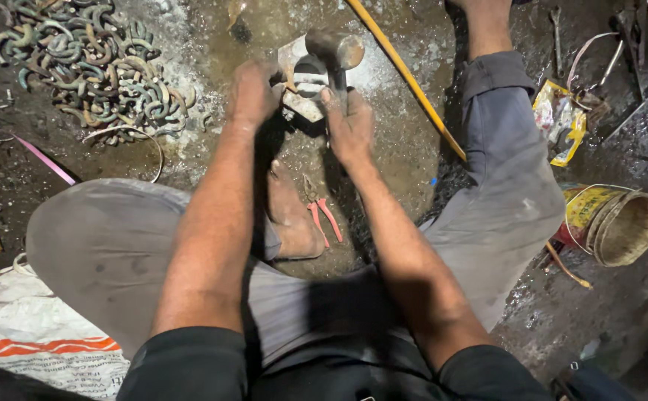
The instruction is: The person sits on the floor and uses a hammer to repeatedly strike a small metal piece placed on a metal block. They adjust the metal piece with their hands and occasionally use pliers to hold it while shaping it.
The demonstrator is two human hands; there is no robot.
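My right hand (pixel 348 125) grips the handle of a hammer (pixel 337 49), whose round steel head rests over a shiny metal block (pixel 303 78) on the dirty floor. My left hand (pixel 253 93) is closed on a small metal piece at the left side of that block; the piece itself is mostly hidden by my fingers. I sit on the ground with both knees spread. A bare foot (pixel 292 217) lies between my forearms, and red-handled pliers (pixel 322 210) lie just right of it.
A heap of curved metal hooks (pixel 90 63) lies at the far left. A yellow hose (pixel 406 74) runs diagonally past my right leg. A tipped yellow tin (pixel 614 223) and a yellow wrapper (pixel 559 119) sit at right. A white sack (pixel 34 334) lies at lower left.
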